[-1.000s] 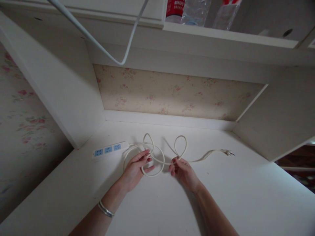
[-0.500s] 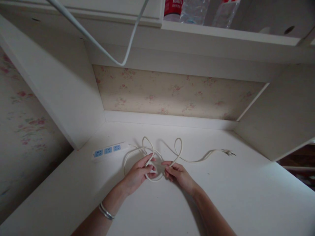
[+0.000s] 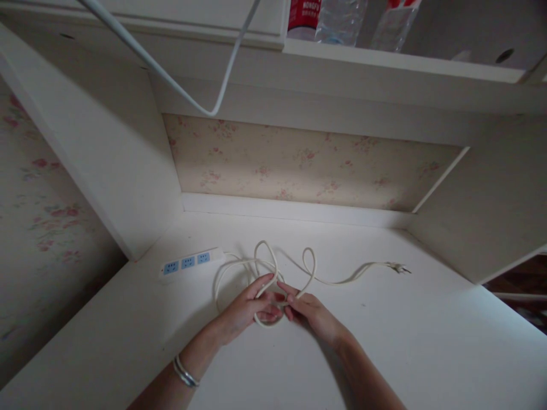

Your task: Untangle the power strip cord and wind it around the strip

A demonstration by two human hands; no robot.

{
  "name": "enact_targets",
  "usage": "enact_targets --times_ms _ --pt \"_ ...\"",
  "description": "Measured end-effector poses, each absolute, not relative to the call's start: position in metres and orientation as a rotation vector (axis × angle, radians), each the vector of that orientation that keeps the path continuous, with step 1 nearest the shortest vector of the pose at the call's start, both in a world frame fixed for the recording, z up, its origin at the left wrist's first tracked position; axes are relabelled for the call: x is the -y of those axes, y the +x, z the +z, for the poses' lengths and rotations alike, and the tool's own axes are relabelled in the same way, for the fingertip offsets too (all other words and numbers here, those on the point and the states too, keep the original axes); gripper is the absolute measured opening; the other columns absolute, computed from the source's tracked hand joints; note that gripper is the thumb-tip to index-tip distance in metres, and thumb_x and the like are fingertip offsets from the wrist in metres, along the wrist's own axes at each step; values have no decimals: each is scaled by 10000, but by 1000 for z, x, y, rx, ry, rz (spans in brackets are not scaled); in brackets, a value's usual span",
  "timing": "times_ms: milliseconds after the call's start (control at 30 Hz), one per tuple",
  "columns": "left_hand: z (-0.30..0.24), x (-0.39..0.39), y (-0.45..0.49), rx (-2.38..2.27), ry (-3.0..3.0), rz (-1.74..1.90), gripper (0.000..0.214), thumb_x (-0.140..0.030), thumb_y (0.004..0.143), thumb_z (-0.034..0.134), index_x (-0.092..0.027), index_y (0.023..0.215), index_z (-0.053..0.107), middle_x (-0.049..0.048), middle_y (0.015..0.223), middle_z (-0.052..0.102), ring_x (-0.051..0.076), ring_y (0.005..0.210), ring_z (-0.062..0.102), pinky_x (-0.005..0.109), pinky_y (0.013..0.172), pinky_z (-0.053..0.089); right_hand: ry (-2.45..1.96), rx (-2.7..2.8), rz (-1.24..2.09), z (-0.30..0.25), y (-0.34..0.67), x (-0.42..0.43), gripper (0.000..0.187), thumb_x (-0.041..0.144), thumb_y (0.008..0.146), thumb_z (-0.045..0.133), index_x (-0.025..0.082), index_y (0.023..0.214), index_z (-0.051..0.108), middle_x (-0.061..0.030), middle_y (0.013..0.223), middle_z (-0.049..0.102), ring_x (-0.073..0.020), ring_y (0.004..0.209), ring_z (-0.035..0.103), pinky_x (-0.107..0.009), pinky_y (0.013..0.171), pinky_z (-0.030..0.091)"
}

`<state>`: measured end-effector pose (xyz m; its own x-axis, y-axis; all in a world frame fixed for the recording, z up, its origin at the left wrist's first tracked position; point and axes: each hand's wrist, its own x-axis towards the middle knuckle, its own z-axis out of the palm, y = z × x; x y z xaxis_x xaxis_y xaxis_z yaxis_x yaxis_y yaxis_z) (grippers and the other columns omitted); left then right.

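Observation:
A white power strip [image 3: 187, 263] with blue socket panels lies on the desk at the left. Its cream power cord [image 3: 308, 254] runs in loose loops to the middle, then on to the plug [image 3: 399, 267] at the right. My left hand [image 3: 252, 304], with bangles at its wrist, is closed around a looped part of the cord. Pinching the cord between thumb and fingers, my right hand [image 3: 305, 307] meets the left one at the fingertips. Some of the fingers and the cord crossings between the hands are hidden.
The white desk [image 3: 427, 330] is bounded by side panels and a flowered wallpaper strip [image 3: 307, 162] at the back. A shelf with plastic bottles [image 3: 342, 20] overhangs it. A pale bent rod or cable [image 3: 211, 111] hangs down at the upper left.
My two hands have come together, the right one shifting slightly left with its cord. The loop above my left hand has moved a little right. Power strip and plug stay put.

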<state>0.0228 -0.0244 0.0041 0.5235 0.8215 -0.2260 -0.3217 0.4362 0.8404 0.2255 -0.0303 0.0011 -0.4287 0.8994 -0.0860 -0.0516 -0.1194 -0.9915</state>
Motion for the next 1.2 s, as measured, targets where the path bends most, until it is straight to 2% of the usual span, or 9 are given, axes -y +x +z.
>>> enact_targets --times_ms 133,267,400,500,600,733,900,1033,1200 --pt "0 24 25 -745 871 764 701 -313 783 686 -207 1406 382 59 862 674 179 774 674 338 830 474 -980 1411 1634 0 223 33 344 433 795 671 215 1059 696 49 559 472 -96 523 353 -242 543 258" --pt "0 25 24 -751 913 751 650 -341 784 683 -209 1368 429 63 865 677 155 709 653 341 798 487 -831 1145 1613 2 223 30 410 354 687 778 216 1060 682 59 575 453 -87 513 353 -250 568 323" --pt "6 24 23 -760 874 768 681 -354 785 679 -187 1376 384 97 930 687 171 756 668 352 836 476 -700 715 1530 9 239 26 218 417 716 727 236 825 672 104 472 237 -66 420 144 -251 496 343" --pt "10 23 22 -772 836 808 692 -359 797 664 -165 1383 351 119 942 691 187 791 673 359 854 468 -668 637 1526 12 251 24 243 431 765 673 229 658 588 106 426 175 -73 401 121 -264 506 372" --pt "8 21 22 -776 814 858 659 -346 805 654 -155 1365 365 93 887 679 181 773 663 360 842 480 -658 734 1552 10 251 24 284 380 799 652 213 605 528 96 373 245 -71 378 162 -240 479 316" --pt "8 20 21 -787 755 938 604 -330 816 641 -216 1351 383 9 819 613 115 587 590 378 758 521 -744 958 1570 7 241 25 290 384 859 597 191 652 534 62 369 401 -73 380 264 -225 453 227" --pt "13 21 21 -788 733 963 607 -335 832 630 -250 1378 379 -7 811 591 73 542 521 370 768 527 -869 1203 1569 8 233 28 278 419 868 593 163 759 595 -27 618 640 -96 484 478 -232 507 320" --pt "11 22 21 -777 770 935 608 -354 841 622 -257 1392 385 10 842 601 94 610 562 348 768 517 -919 1348 1546 1 229 28 300 443 868 586 151 823 632 -71 753 692 -116 567 533 -264 595 393" --pt "13 26 20 -697 774 937 593 -353 859 601 -282 1401 368 5 853 600 92 614 572 299 719 503 -998 1581 1519 -8 223 28 323 456 867 581 153 863 693 -25 662 626 -95 530 460 -234 524 334"
